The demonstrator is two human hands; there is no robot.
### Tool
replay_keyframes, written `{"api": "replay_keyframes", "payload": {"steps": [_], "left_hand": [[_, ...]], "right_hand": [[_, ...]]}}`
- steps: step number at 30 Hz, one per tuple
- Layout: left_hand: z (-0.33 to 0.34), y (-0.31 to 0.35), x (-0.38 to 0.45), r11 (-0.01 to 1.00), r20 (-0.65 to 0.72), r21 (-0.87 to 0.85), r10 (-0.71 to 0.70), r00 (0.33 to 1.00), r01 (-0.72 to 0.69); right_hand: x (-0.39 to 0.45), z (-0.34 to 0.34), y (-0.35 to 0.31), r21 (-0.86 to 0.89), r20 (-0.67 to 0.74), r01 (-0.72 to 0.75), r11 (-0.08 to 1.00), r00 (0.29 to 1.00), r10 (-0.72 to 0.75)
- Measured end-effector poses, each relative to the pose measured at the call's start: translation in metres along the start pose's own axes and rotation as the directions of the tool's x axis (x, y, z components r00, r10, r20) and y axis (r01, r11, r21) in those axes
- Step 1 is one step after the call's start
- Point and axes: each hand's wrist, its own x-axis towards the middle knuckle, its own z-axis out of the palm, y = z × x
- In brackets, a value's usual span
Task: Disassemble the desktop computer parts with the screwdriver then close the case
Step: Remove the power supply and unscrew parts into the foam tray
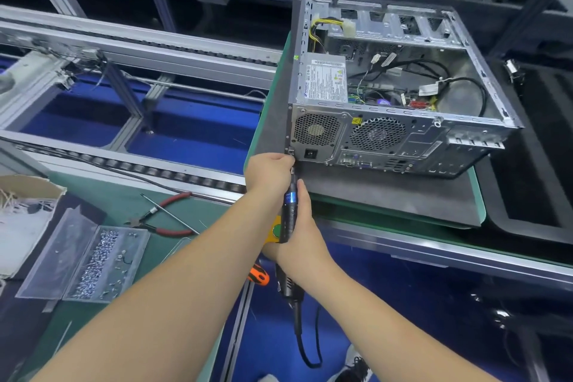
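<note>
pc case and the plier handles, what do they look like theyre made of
Case: bare sheet metal, probably steel, dull silver-grey with punched vent holes and folded edges. Plier handles: smooth glossy red coating, likely dipped plastic or rubber over metal; the jaws look dark and uncoated.

bare forearms, no sleeves, black-white sneaker (356, 366)

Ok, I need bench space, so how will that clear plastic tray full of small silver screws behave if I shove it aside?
The clear plastic tray of small silver screws probably feels heavy for its size, since the heap is dense. Its walls look low, so a quick shove could spill screws; a few already lie loose around it. It sits flat on the green mat, so it should slide, not tip.
</note>
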Motion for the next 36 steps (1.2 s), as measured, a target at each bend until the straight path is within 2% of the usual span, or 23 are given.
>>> {"api": "replay_keyframes", "payload": {"steps": [10, 14, 16, 17, 18, 19, 20, 21, 22, 23, 24, 26, 29, 36], "left_hand": [[0.003, 0.001, 0.000, 0.995, -0.010, 0.074, 0.074, 0.997, -0.073], [-0.002, 0.004, -0.003, 0.987, 0.030, 0.138, 0.077, 0.997, -0.081], [-0.013, 0.008, -0.005, 0.964, -0.032, 0.200, 0.185, 0.982, -0.175], [-0.021, 0.013, -0.005, 0.929, -0.108, 0.232, 0.321, 0.941, -0.290], [-0.031, 0.023, -0.005, 0.850, -0.165, 0.286, 0.499, 0.851, -0.443], [-0.040, 0.037, -0.002, 0.710, -0.136, 0.365, 0.681, 0.720, -0.603], [-0.045, 0.053, 0.003, 0.521, 0.010, 0.438, 0.812, 0.584, -0.733], [-0.049, 0.069, 0.009, 0.340, 0.214, 0.474, 0.850, 0.481, -0.812], [-0.050, 0.084, 0.013, 0.196, 0.416, 0.486, 0.805, 0.422, -0.852], [-0.050, 0.095, 0.015, 0.105, 0.564, 0.488, 0.720, 0.405, -0.867], [-0.050, 0.102, 0.018, 0.071, 0.646, 0.484, 0.644, 0.411, -0.872], [-0.050, 0.104, 0.021, 0.105, 0.687, 0.476, 0.576, 0.444, -0.873], [-0.048, 0.101, 0.018, 0.172, 0.670, 0.462, 0.575, 0.470, -0.870], [-0.047, 0.100, 0.016, 0.217, 0.664, 0.443, 0.573, 0.481, -0.870]], "right_hand": [[0.001, -0.001, -0.005, -0.007, -0.021, 0.031, 1.000, 0.999, -0.031], [-0.001, -0.003, -0.010, -0.026, -0.012, 0.021, 0.999, 1.000, -0.022], [-0.003, -0.004, -0.010, -0.029, -0.007, 0.000, 1.000, 1.000, -0.001], [-0.003, -0.004, -0.010, -0.022, -0.003, -0.007, 1.000, 1.000, 0.007], [-0.004, -0.004, -0.010, -0.013, -0.002, -0.011, 1.000, 1.000, 0.011], [-0.004, -0.004, -0.010, -0.005, -0.003, -0.011, 1.000, 1.000, 0.011], [-0.004, -0.004, -0.010, 0.002, -0.006, -0.009, 1.000, 1.000, 0.009], [-0.003, -0.004, -0.010, 0.006, -0.005, -0.010, 1.000, 1.000, 0.010], [-0.003, -0.004, -0.010, 0.009, -0.002, -0.014, 1.000, 1.000, 0.014], [-0.002, -0.003, -0.010, 0.009, 0.001, -0.019, 1.000, 1.000, 0.019], [-0.002, -0.003, -0.010, 0.005, 0.001, -0.021, 1.000, 1.000, 0.021], [-0.002, -0.003, -0.012, -0.011, -0.003, -0.027, 1.000, 1.000, 0.027], [0.001, -0.004, -0.014, -0.019, 0.005, -0.049, 0.999, 0.999, 0.049], [0.003, -0.011, -0.024, -0.070, 0.023, -0.086, 0.994, 0.996, 0.088]]}}
